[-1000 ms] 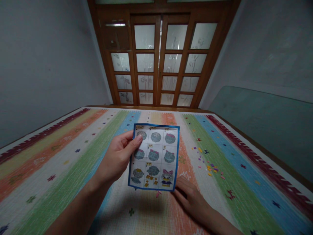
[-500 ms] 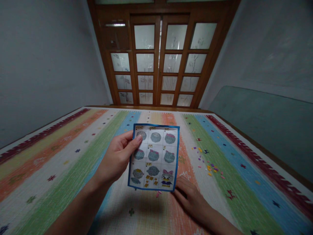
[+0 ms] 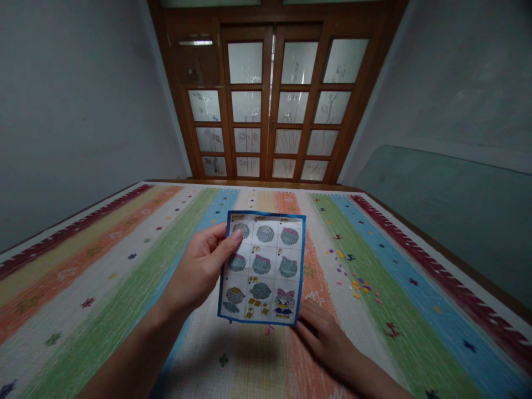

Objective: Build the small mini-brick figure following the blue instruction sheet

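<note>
I hold one blue-bordered sheet, nine panels in three rows of three, tilted up above the middle of one striped cloth; to its right lies a scatter of small coloured pieces, too tiny to count surely. Of my two hands, the left pinches the sheet's left edge, thumb in front, forearm slanting from near left, while the right lies low by its near right corner, fingertips hidden, so I cannot tell its grip.

And the left hand has the sheet by its left edge, right hand low by the corner, tiny pieces scattered rightward on striped cloth, doors beyond!
</note>
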Motion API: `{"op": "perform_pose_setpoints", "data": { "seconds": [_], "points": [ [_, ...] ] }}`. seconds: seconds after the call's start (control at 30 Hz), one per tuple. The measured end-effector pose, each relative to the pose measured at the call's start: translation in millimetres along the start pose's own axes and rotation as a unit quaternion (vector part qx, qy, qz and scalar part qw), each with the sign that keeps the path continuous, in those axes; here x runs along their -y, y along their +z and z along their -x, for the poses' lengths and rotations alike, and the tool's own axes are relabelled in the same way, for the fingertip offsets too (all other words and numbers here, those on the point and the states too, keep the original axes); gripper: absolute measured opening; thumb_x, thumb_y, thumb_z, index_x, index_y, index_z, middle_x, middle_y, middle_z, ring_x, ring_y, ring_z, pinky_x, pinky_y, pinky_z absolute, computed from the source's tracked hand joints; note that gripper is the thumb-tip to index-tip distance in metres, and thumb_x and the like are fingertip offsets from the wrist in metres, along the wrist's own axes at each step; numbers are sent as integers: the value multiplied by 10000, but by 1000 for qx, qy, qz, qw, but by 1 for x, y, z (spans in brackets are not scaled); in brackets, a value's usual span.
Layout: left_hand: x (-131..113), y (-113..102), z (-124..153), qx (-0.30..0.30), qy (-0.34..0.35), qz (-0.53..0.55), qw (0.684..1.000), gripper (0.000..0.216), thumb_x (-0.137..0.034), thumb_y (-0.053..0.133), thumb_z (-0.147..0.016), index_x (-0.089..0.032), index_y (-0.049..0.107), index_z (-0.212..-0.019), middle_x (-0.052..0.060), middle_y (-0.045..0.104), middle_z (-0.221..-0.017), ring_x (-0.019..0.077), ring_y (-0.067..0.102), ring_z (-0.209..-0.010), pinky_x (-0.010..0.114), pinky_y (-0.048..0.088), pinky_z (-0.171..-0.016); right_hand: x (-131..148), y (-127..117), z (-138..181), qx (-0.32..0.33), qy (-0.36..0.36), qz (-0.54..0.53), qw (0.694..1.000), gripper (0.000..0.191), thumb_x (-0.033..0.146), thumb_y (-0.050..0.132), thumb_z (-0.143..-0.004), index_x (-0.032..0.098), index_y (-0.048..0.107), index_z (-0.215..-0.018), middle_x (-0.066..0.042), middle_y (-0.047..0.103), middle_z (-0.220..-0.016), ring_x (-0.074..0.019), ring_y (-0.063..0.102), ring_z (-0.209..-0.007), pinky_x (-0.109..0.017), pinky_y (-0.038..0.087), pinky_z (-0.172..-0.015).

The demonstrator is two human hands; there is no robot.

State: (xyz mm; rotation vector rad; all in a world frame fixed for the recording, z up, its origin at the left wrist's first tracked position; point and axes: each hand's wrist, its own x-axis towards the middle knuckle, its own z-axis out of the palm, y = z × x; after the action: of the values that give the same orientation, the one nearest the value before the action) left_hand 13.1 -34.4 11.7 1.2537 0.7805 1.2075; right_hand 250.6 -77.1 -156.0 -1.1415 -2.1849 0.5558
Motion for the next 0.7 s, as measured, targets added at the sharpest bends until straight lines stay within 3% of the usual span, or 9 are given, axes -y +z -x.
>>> {"op": "perform_pose_setpoints", "data": {
  "seconds": [0.2, 0.37, 0.7],
  "points": [
    [0, 1, -1, -8, 6, -15, 1000, 254, -382, 683, -745, -138, 683, -817, 14, 669, -630, 113, 594, -552, 178, 474, -513, 0, -3, -1, -17, -2, 2, 1000, 182, 176, 439, -911, 185, 594, -815, -70, 644, -816, -182, 587, -792, -313, 490, -723],
    [2, -3, -9, -36, 21, -29, 999, 236, -354, 697, -714, -130, 668, -785, 11, 665, -611, 121, 596, -529, 190, 470, -498, -12, -15, 2, -35, 36, 15, 999, 143, 176, 467, -896, 181, 593, -829, -63, 637, -822, -183, 587, -798, -326, 488, -732],
    [2, -9, -17, -84, 43, -40, 995, 229, -339, 694, -667, -128, 638, -736, 12, 659, -595, 182, 646, -597, 238, 490, -513, -21, -20, 4, -7, 45, 50, 998, 166, 164, 484, -892, 176, 630, -814, -67, 647, -819, -186, 594, -798, -318, 487, -725]
  ]
}}
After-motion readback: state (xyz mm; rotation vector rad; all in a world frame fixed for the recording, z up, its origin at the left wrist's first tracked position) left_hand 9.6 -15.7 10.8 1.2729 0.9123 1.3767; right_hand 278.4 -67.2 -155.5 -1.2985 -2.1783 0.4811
